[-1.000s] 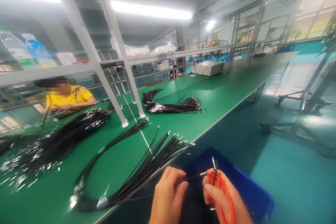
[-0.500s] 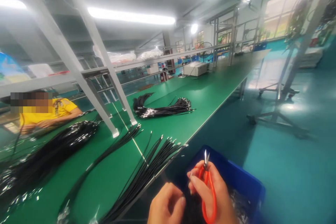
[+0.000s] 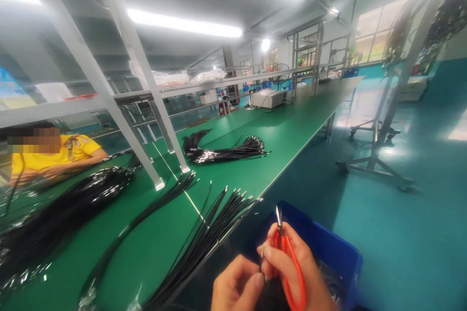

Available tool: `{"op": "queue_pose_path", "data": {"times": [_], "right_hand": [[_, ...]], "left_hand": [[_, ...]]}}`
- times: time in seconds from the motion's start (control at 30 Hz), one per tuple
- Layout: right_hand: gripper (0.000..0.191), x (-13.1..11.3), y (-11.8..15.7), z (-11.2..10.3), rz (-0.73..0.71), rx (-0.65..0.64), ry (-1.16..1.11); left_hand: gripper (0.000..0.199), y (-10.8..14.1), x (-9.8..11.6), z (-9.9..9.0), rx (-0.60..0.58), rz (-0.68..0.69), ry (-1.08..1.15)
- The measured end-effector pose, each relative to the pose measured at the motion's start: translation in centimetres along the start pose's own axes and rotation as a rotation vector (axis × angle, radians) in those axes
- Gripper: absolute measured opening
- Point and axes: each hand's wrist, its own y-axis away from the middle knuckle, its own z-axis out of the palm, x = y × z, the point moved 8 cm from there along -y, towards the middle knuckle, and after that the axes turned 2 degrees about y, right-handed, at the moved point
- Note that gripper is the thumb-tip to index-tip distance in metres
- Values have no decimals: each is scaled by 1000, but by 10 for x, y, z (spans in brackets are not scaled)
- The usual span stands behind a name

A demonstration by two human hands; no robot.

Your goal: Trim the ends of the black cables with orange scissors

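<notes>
My right hand [image 3: 297, 265] is closed around red-handled scissors [image 3: 295, 267], whose blades point up and look nearly shut. Its thumb and a finger also pinch the pale tip of a thin black cable [image 3: 261, 263]. Lower on that cable, my left hand [image 3: 237, 284] grips it between thumb and fingers. To the left, a fan of black cables [image 3: 215, 233] with pale tips lies along the table's edge. Another bundle of black cables [image 3: 146, 211] curves beside it. Below my hands stands a blue bin [image 3: 332, 248], its contents partly hidden and unclear.
The green table [image 3: 292, 131] runs far back, bearing a tied cable bundle [image 3: 229, 153] and a white box [image 3: 269, 98]. Shelf posts [image 3: 160, 112] rise at left. A large black cable coil [image 3: 83, 204] lies before a person in yellow [image 3: 69, 153]. A wheeled rack [image 3: 375, 160] stands right.
My left hand has moved up and right to my right hand, and the black cable now shows between them. The scissor blades have come closer together. The view has shifted slightly.
</notes>
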Motion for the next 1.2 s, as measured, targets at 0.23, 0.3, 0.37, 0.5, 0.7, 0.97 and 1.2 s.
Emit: {"op": "queue_pose_path", "data": {"times": [0.23,0.3,0.37,0.5,0.7,0.97,1.2], "right_hand": [[23,26,9,1,212,-22,-181],[25,30,11,2,194,10,-196],[27,29,13,4,168,31,-179],[25,25,16,7,143,43,-133],[20,30,13,8,182,-29,-190],[17,26,5,11,250,-36,-244],[22,22,4,11,270,24,-260]], "left_hand": [[38,12,10,3,128,-29,157],[35,13,14,1,190,17,163],[30,12,16,0,216,41,146],[23,6,17,-1,150,-19,233],[20,4,19,5,70,-127,510],[20,-3,20,9,110,-100,542],[19,8,64,-18,275,398,-409]]}}
